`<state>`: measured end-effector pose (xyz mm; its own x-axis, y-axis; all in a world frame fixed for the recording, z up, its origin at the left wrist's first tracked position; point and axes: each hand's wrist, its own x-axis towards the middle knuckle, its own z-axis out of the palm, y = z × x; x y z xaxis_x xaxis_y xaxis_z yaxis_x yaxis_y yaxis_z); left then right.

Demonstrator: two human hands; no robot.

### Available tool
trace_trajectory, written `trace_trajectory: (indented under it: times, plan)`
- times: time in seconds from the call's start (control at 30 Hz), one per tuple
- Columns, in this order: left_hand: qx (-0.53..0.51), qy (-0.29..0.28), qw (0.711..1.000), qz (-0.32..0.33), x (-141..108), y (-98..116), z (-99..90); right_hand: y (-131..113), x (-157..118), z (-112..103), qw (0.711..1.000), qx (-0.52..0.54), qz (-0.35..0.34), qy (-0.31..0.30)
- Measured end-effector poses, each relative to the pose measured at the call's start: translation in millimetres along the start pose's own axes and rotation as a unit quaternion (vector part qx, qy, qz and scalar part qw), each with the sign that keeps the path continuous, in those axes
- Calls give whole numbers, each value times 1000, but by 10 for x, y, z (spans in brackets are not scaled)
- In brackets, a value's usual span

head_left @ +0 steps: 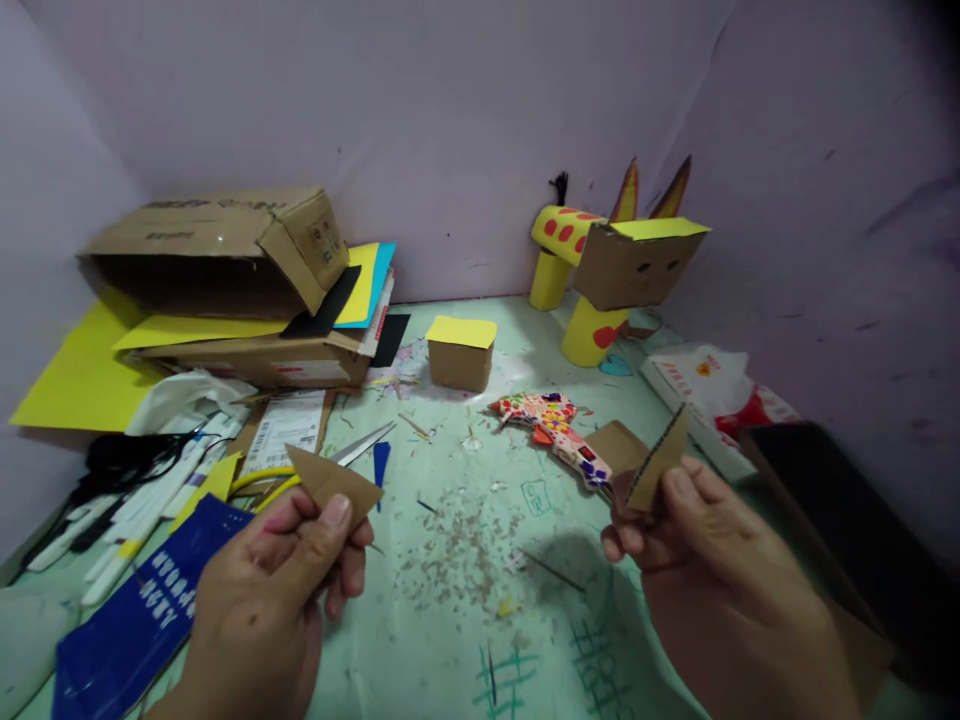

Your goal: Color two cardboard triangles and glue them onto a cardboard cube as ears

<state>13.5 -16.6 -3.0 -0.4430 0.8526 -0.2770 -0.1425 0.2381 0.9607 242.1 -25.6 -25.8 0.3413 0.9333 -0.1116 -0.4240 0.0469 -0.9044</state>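
Note:
Between thumb and fingers, my left hand point(292, 565) pinches a brown cardboard triangle point(337, 487). A second cardboard triangle point(660, 462), turned partly edge-on, is gripped by my right hand point(720, 560). Scissors point(360, 447) with yellow handles lie just behind my left hand. Behind my right hand is a glue gun point(559, 430) covered in a floral pattern, beside a flat cardboard piece point(616, 450). Farther back, in the middle, stands a small cardboard box point(460, 367) topped with yellow paper.
A giraffe-like cardboard figure point(637, 265) with pointed ears stands at the back right. Large cardboard boxes point(217, 240) and coloured paper are stacked at the left. White markers point(146, 505) and a blue packet point(150, 600) lie front left; a dark phone-like slab point(832, 530) is at right. Scraps point(465, 550) litter the table.

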Motion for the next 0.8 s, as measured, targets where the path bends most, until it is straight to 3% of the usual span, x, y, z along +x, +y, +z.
trace_trajectory:
  times: [0.07, 0.13, 0.23, 0.3, 0.37, 0.43, 0.53, 0.67, 0.8]
  plan:
    - [66, -52, 996, 2, -15, -50, -5, -10, 5, -39, 999, -53, -11, -4]
    - [163, -172, 971, -22, -44, -88, -22, -27, 0, -58, 989, -129, 14, -66]
    - [299, -360, 880, -77, -107, -107, -34, -51, -46, 2, 936, -235, 132, -226]
    - [368, -410, 831, -80, -141, -100, -22, -46, -94, 79, 886, -276, 204, -313]
    - [403, -414, 813, -68, -155, -93, 2, -8, -134, 139, 859, -291, 232, -353]
    - [418, -402, 811, -79, -154, -103, 30, 59, -155, 157, 851, -302, 240, -355]
    - [464, -393, 789, -89, -148, -163, 69, 158, -163, 126, 828, -394, 203, -343]
    - [528, -375, 759, -65, -176, -258, 101, 184, -174, 111, 713, -610, 97, -331]
    - [608, -319, 727, 26, -228, -268, 108, 147, -219, 96, 616, -720, 16, -319]
